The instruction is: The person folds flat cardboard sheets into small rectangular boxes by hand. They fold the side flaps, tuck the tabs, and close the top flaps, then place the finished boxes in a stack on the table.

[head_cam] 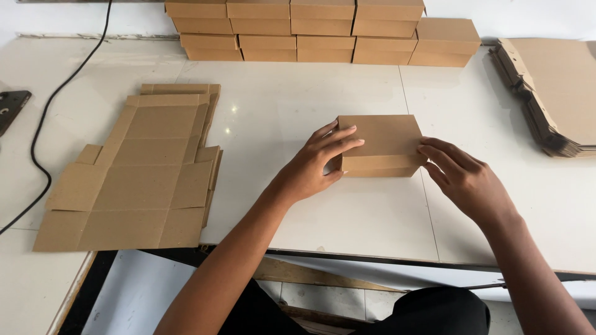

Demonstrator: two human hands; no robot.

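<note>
A closed, folded brown cardboard box [382, 139] rests on the white table [347, 211] in front of me. My left hand [313, 167] grips its left end, fingers laid over the lid and thumb against the front side. At the box's right end, my right hand [462, 177] presses its fingertips against the front right corner. Both hands touch the box, which sits flat on the table.
A small pile of flat unfolded box blanks [139, 177] lies at the left. Finished boxes [323, 31] are stacked in rows at the back. Another stack of flat blanks [555, 93] sits at the right. A black cable [46, 111] runs along the left side.
</note>
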